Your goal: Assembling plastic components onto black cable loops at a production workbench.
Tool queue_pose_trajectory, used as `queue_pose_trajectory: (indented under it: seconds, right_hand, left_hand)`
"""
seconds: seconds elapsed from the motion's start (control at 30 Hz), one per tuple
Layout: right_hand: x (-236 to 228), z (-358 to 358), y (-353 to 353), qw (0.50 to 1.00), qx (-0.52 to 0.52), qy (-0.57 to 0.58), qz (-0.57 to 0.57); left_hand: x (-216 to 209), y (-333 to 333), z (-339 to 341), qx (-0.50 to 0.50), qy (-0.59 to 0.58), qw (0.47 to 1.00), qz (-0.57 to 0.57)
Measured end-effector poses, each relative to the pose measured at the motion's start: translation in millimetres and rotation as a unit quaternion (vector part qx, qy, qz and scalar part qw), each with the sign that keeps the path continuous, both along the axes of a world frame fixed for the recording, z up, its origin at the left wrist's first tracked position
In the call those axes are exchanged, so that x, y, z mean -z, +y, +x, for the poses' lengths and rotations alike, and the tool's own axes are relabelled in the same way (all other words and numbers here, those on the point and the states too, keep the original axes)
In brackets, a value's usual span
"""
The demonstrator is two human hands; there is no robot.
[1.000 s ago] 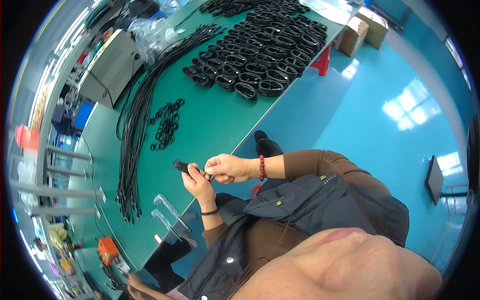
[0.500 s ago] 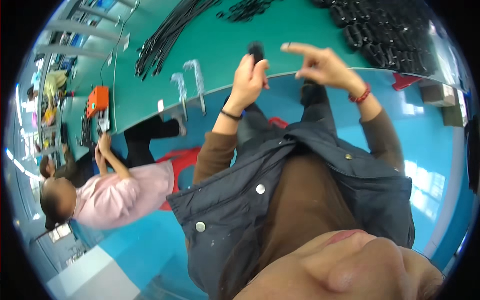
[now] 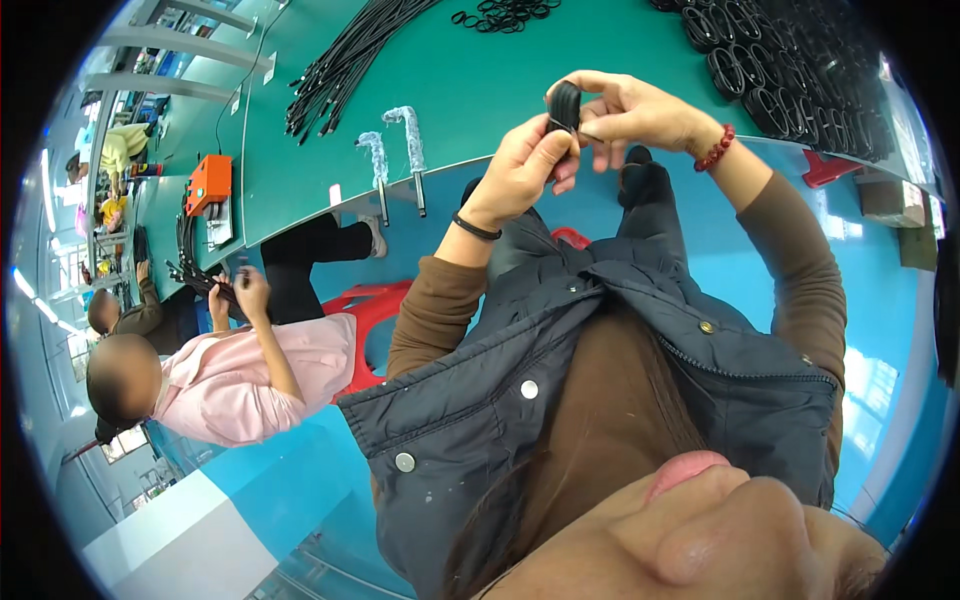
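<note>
Over the near edge of the green table, a coiled black cable [image 3: 565, 104] is held up between my two hands. My left hand [image 3: 525, 165] pinches the lower end of the bundle, thumb laid across it. My right hand [image 3: 635, 115] curls over the top and far side, with its index finger against the coil and its thumb close to my left fingers. A thin dark loop seems to run around the bundle's lower end, though fingers partly cover it.
Small black rings [image 3: 505, 14] and long straight black cables [image 3: 345, 65] lie farther back. Several coiled cables [image 3: 755, 75] fill the right side. Two plastic-wrapped metal rods [image 3: 413, 150] stand at the table edge. A co-worker [image 3: 250, 375] sits left, near an orange box [image 3: 209, 184].
My right hand has come left onto the coiled cable, which it was apart from before. My left hand has shifted slightly right with the coil. The co-worker's hands have moved.
</note>
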State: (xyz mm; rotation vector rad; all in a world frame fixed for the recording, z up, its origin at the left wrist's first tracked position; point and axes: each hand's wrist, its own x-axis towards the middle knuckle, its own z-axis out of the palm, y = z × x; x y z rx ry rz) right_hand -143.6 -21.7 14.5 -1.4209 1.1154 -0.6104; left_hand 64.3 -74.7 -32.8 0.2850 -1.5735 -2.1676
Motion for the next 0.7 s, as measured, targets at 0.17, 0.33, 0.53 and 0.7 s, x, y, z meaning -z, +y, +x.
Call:
queue_pose_trajectory:
  seconds: [0.17, 0.33, 0.53, 0.7]
  right_hand:
    - [59.9, -23.3, 10.6, 0.898, 0.187, -0.394, 0.054]
    - [38.5, 5.5, 8.3, 0.901, 0.279, -0.327, -0.052]
    - [30.6, 10.5, 4.3, 0.956, 0.217, -0.171, -0.095]
    - [44.3, 8.3, 5.4, 0.942, 0.256, -0.194, -0.101]
  left_hand:
    - [-7.9, -3.4, -8.0, -0.061, 0.061, 0.993, 0.076]
    - [1.2, -11.7, -13.7, 0.016, 0.024, 1.000, 0.006]
    - [-3.3, -2.7, -24.9, -0.027, -0.043, 0.998, 0.029]
    - [0.4, 0.3, -19.6, -0.086, -0.040, 0.991, 0.091]
